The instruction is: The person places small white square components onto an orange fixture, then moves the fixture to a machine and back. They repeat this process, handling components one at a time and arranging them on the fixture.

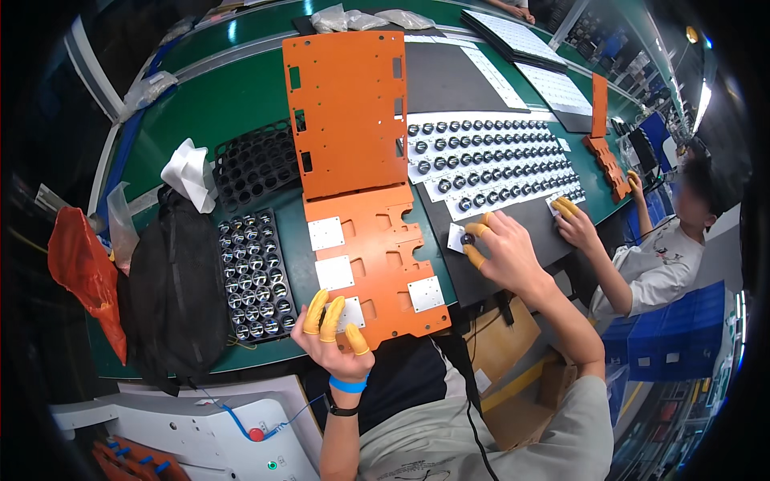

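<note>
Yellow finger cots cover several fingertips of both my hands. My left hand point(337, 341) is over the near left of an orange fixture point(377, 264), its fingers and thumb apart around the edge of a white square plate point(350, 313). More white plates lie on the fixture, including one at the right point(425, 294). Over a black mat point(513, 240), my right hand point(509, 256) has its fingers closed around a small black round part point(468, 239) on a white square plate point(455, 237). My fingers partly hide that part.
Rows of black round parts on white plates point(489, 160) lie beyond my right hand. Left of the fixture stand a black tray of shiny round parts point(257, 276), another black tray point(257, 164) and a black bag point(176, 289). The orange lid point(345, 112) stands raised. A co-worker point(658, 256) works at right.
</note>
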Motion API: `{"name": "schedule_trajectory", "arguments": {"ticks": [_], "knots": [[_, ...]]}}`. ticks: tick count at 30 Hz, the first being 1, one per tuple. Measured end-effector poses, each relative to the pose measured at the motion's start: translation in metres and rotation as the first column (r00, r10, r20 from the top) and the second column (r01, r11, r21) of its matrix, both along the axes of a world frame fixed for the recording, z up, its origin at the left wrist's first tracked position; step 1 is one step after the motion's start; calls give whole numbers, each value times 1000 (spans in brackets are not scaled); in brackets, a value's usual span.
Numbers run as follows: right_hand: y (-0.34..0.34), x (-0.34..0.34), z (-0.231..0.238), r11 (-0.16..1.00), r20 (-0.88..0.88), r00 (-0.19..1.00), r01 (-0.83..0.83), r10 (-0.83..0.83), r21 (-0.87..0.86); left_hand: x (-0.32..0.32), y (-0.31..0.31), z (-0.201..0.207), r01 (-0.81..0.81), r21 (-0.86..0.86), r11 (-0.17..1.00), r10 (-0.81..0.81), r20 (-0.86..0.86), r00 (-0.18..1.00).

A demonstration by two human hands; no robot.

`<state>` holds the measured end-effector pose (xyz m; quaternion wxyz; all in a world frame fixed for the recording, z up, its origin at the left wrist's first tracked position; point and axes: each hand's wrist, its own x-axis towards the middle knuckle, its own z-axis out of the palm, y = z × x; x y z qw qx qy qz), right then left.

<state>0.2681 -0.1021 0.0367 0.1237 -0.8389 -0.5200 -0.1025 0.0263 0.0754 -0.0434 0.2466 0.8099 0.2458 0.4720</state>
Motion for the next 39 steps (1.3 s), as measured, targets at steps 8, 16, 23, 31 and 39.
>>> {"name": "schedule_trajectory", "arguments": {"ticks": [8, 16, 23, 31, 39], "knots": [[27, 27, -8, 997, 26, 996, -82, 82, 13, -1, 0, -7, 13, 2, 1000, -13, 12, 1000], [32, 35, -17, 999, 25, 999, -25, 26, -25, 0, 0, -8, 18, 21, 1000, -18, 30, 999], [37, 36, -17, 1000, 32, 999, -15, 15, 1, 0, 0, -9, 19, 30, 999, -20, 36, 999], [34, -23, -6, 996, -313, 949, 2, 26, 86, 1, -1, -10, 3, 38, 999, -5, 48, 999], [24, -35, -14, 982, -962, 223, 135, -159, -131, 1, -1, -11, 17, 41, 999, -19, 36, 999]]}}
